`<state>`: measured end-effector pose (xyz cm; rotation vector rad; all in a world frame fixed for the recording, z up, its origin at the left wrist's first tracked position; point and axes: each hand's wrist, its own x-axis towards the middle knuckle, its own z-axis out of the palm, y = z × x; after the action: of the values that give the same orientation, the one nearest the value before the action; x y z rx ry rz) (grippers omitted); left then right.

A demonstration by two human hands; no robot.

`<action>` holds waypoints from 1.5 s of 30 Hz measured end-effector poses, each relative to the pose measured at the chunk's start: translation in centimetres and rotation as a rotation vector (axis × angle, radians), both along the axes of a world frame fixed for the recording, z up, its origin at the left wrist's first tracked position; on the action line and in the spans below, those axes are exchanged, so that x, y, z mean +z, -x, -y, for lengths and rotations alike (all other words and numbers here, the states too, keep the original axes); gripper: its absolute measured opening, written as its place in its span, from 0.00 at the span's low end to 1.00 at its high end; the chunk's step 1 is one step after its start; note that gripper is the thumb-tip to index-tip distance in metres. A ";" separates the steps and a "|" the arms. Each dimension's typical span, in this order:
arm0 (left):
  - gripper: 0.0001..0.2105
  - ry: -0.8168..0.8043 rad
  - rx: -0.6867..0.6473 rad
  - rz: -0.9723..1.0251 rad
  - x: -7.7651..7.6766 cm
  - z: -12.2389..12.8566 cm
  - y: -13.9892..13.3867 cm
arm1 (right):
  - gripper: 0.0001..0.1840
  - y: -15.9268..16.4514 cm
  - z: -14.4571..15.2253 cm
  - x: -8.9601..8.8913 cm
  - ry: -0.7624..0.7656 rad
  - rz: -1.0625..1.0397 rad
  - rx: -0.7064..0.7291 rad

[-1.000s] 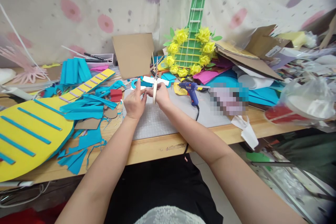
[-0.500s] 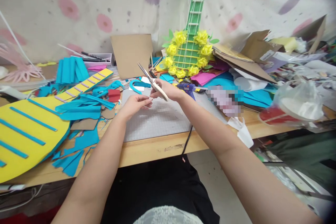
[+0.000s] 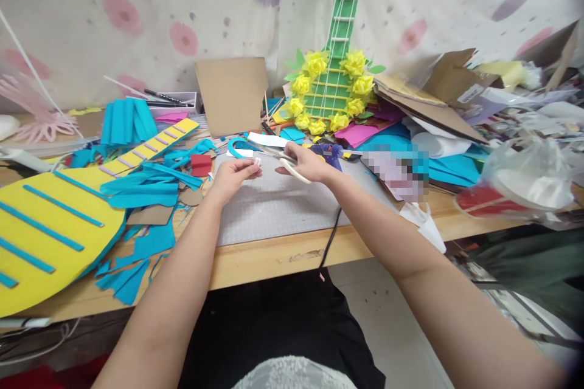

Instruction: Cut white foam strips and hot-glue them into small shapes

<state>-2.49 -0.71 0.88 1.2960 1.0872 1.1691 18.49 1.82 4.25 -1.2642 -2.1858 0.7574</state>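
My left hand [image 3: 233, 179] pinches a small white piece [image 3: 258, 162], perhaps paper, between thumb and fingertips over the grey cutting mat [image 3: 274, 213]. To its right, my right hand [image 3: 305, 163] grips a pair of scissors [image 3: 295, 172] by the pale handles. The blades point left, just above the left fingertips. Behind the hands lies a curved blue strip [image 3: 233, 147] with white paper [image 3: 267, 140] beside it. A blue glue gun [image 3: 329, 152] rests on the mat, right of my right hand.
At left lies a yellow guitar-shaped craft [image 3: 50, 225] among blue paper scraps [image 3: 141, 243]. A green guitar shape with yellow paper flowers [image 3: 340, 82] leans on the back curtain. Cardboard [image 3: 232, 97] stands behind the mat. A plastic-covered red-and-white tub [image 3: 495, 197] sits at right; a black cord [image 3: 331, 240] hangs over the edge.
The scissors have swung from pointing steeply up to lying nearly level, and my right hand has shifted slightly right, away from my left. The white piece now shows in my left fingertips.
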 end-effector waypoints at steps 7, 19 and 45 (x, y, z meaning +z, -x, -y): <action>0.19 -0.064 0.010 -0.034 0.0 0.1 -0.1 | 0.24 -1.0 1.6 0.3 -0.091 0.309 -0.009; 0.18 -0.061 0.017 -0.041 -0.2 0.0 0.2 | 0.26 -0.8 1.5 0.5 -0.119 0.369 -0.008; 0.20 -0.063 0.022 -0.039 -0.1 0.0 0.2 | 0.27 -0.2 1.3 0.7 -0.189 0.407 -0.036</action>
<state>-2.68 -0.75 0.81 1.3633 1.1033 1.2077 18.73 0.49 5.00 -1.4514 -2.4717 0.2841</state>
